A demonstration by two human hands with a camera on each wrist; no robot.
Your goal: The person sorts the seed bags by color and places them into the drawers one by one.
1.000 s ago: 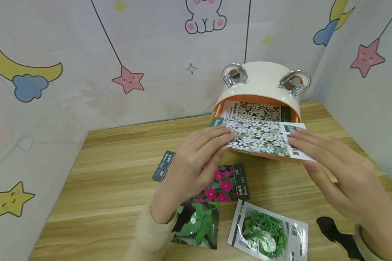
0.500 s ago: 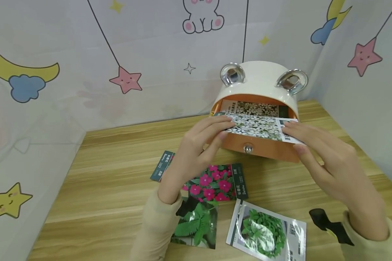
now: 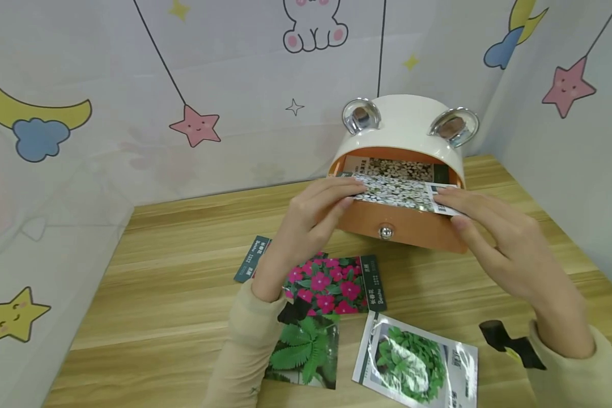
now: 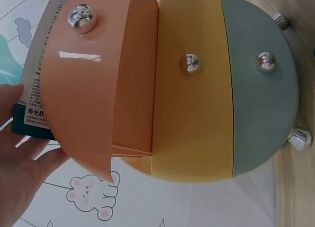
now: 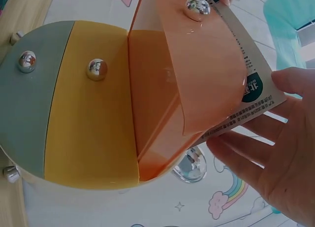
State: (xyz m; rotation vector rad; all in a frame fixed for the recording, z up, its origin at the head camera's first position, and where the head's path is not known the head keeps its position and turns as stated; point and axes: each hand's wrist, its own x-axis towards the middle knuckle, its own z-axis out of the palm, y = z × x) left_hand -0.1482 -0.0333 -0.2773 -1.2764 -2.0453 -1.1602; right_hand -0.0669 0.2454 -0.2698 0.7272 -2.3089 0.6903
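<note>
A seed packet (image 3: 395,194) with white flowers on it lies across the top of the pulled-out orange drawer (image 3: 403,226). My left hand (image 3: 311,218) pinches its left end, thumb in front and fingers over the top. At the other end my right hand (image 3: 505,238) holds it the same way. Behind it, inside the drawer, another white-flower packet (image 3: 403,169) shows in part. From below, in the right wrist view, the printed back of the held packet (image 5: 258,79) sticks out past the drawer front (image 5: 206,64).
The drawer belongs to a small white cabinet (image 3: 413,122) with silver ears, a yellow drawer (image 4: 194,113) and a grey-green drawer (image 4: 263,109). Nearer on the wooden table (image 3: 173,272) lie pink-flower packets (image 3: 331,283), a fern-leaf packet (image 3: 308,351) and a silver leafy packet (image 3: 413,362).
Both hands have moved the held packet back towards the cabinet and lowered it over the drawer. The orange drawer front and its knob have come into sight below it.
</note>
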